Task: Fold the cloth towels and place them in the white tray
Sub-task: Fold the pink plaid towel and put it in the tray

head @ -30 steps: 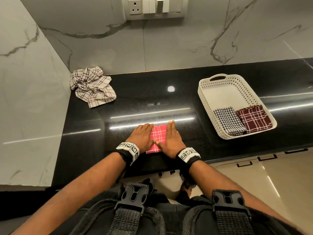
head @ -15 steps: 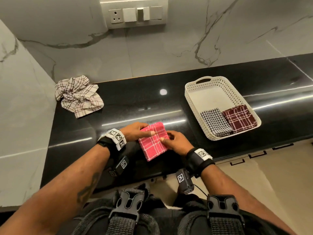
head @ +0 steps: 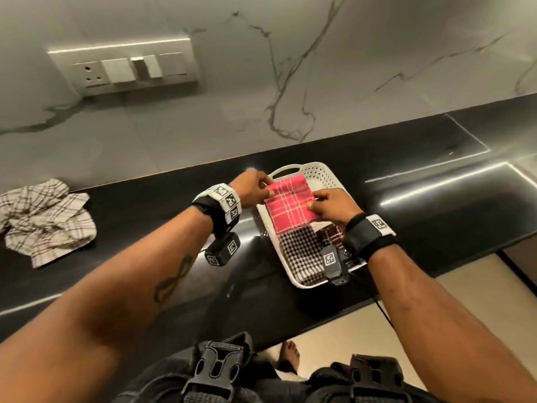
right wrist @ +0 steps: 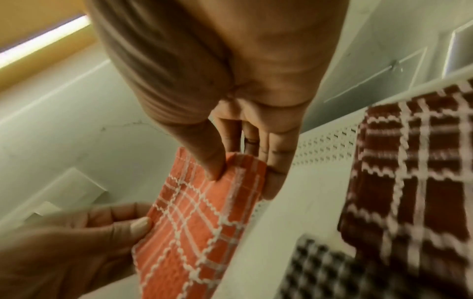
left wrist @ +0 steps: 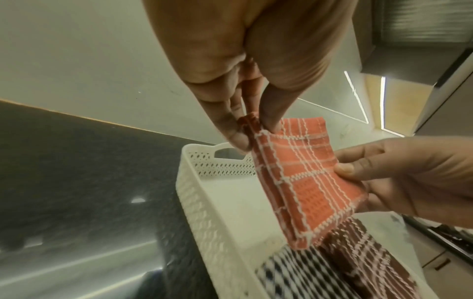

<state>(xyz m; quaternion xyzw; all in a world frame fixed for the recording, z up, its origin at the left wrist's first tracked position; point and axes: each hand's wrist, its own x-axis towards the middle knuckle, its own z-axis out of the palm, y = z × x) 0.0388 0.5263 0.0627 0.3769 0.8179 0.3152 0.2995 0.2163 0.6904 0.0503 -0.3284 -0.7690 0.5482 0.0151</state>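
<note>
Since the earlier frame, the folded pink checked cloth towel (head: 287, 205) has travelled from the black surface (head: 145, 210) to above the white perforated plastic tray (head: 315, 171). Left hand (head: 251, 189) and right hand (head: 334, 206) pinch opposite edges. Placing step; next, lower it into the vacant far half, then release.

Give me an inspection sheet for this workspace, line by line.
Surface: glossy black counter, bright light streaks reflected.
Job's things: folded pink towel held over the white tray; black-and-white checked towel and maroon plaid towel lie folded inside; crumpled cream plaid towel unfolded at far left.
Clutter: nothing seen.
Hands: left hand and right hand each pinch an opposite edge of the pink towel.
Cables: thin black lead below the right wrist.
Surroundings: marble wall, switch panel.
</note>
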